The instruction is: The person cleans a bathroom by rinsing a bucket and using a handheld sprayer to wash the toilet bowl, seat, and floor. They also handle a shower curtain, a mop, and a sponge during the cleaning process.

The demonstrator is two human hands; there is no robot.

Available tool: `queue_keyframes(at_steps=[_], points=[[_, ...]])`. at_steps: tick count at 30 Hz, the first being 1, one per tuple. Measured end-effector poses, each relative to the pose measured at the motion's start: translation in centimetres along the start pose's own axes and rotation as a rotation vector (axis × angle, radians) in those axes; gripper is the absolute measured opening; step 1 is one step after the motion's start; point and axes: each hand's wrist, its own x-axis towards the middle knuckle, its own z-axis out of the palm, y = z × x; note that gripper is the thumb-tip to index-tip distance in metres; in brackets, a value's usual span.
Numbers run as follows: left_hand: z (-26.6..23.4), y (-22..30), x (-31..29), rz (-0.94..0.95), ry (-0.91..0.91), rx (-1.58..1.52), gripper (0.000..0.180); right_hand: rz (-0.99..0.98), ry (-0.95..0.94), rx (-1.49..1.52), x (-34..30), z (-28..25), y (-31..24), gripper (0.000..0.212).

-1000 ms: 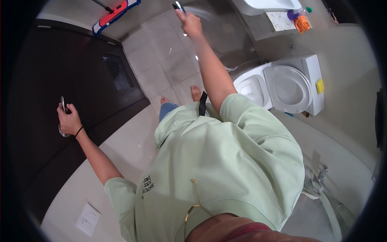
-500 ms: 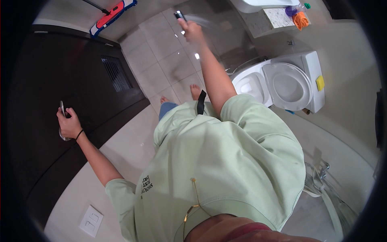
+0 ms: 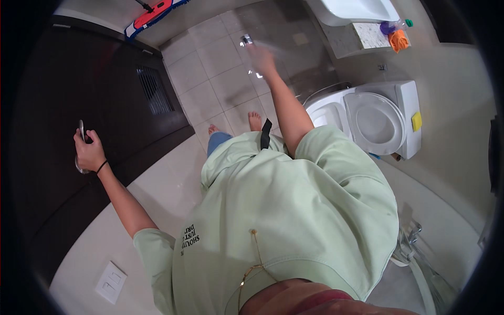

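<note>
One curved metal dr handle (image 3: 81,126) clasped by L grip (image 3: 91,151), shiny-headed sprayer (image 3: 246,39) held w/ blurred R grip (image 3: 261,59).

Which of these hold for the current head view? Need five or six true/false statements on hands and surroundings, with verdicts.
1. The left hand grips the lever handle of the dark door. True.
2. The right hand is empty. False: it holds a shiny-ended object, probably a sprayer, though blurred.
3. The toilet lid is raised. True.
4. The yellow sponge is in the washbasin. False: it is on the toilet tank.
5. The orange cloth is beside a green-capped bottle. True.
6. The person wears shoes. False: the visible feet are bare.
</note>
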Motion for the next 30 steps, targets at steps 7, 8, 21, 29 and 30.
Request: queue_keyframes(at_steps=[7, 8, 21, 29, 30], points=[[-0.2, -0.7, -0.3, 0.024, 0.030, 0.025, 0.025, -0.045, -0.198, 0.127, -4.0, 2.0, -6.7, 0.066], [-0.2, -0.7, -0.3, 0.023, 0.028, 0.029, 0.025, -0.100, -0.059, 0.086, -3.5, 1.7, -6.8, 0.067], [-0.3, -0.2, -0.2, -0.006, -0.002, 0.041, 0.026, -0.375, -0.040, -0.056, -1.2, 0.1, -13.4, 0.068], [0.0, -0.4, 0.0, -0.013, -0.016, 0.028, 0.026, -0.116, 0.168, 0.041, 3.0, 0.0, -10.8, 0.071], [0.0, -0.4, 0.0, -0.014, -0.018, 0.034, 0.026, -0.073, 0.190, 0.048, 3.1, -0.2, -10.1, 0.072]])
